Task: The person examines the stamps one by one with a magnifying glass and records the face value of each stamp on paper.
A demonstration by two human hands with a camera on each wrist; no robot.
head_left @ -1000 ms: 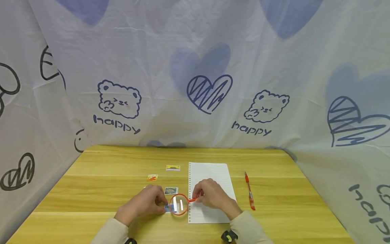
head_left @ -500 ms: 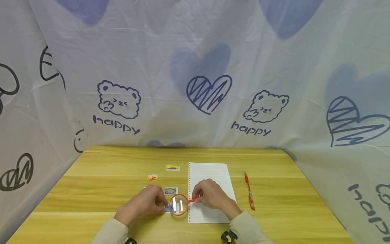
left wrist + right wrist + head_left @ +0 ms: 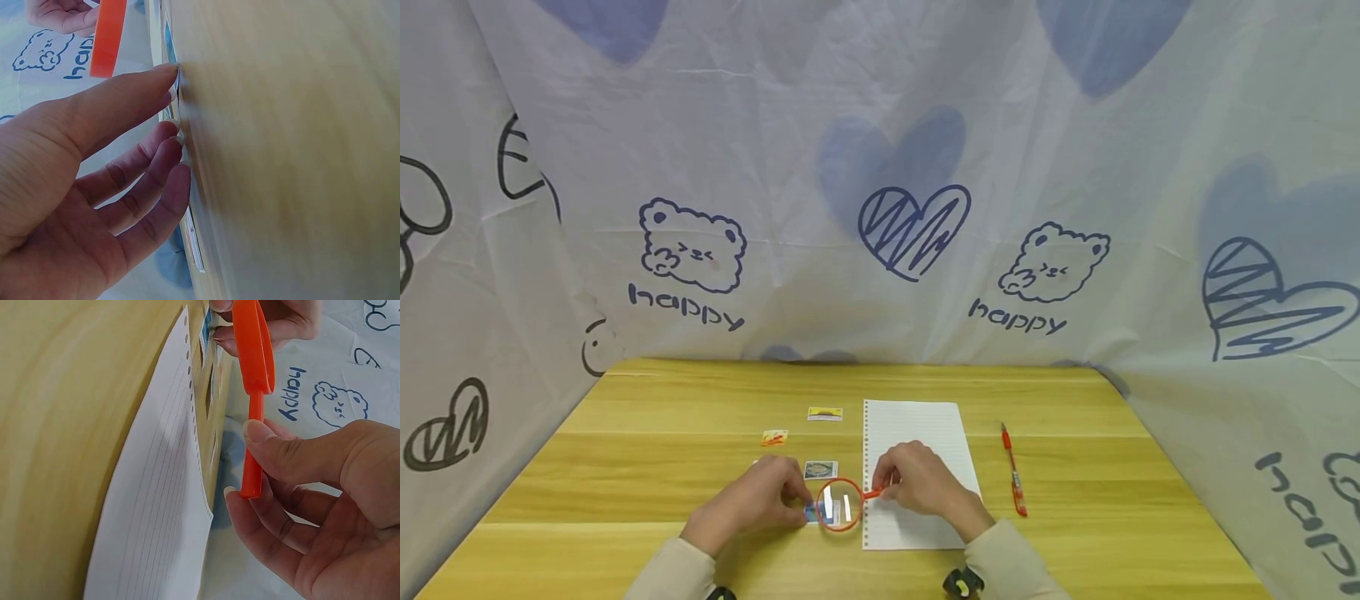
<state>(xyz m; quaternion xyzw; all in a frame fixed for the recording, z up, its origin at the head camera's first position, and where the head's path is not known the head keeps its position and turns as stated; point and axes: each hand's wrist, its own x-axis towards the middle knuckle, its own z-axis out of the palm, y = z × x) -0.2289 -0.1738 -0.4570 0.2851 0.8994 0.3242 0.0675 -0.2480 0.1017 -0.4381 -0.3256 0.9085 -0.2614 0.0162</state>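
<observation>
My right hand (image 3: 921,479) holds a magnifying glass (image 3: 251,356) by its short orange handle, between thumb and fingers. Its round lens sits above a small blue stamp (image 3: 812,513), covering the stamp's right part, with bright reflections on the glass. At the stamp's left edge my left hand (image 3: 758,500) pinches it with thumb and index finger, low against the table. In the left wrist view the stamp (image 3: 170,45) appears edge-on by the thumb tip, and the remaining fingertips reach down close to the wood. Under my right hand lies a lined sheet of paper (image 3: 925,421).
Several other stamps lie on the wooden table (image 3: 625,467): a dark one (image 3: 822,471), an orange one (image 3: 775,437), a yellow one (image 3: 825,414), and one mostly hidden behind my left hand. A red pen (image 3: 1012,468) lies right of the paper. Printed cloth (image 3: 820,308) hangs behind.
</observation>
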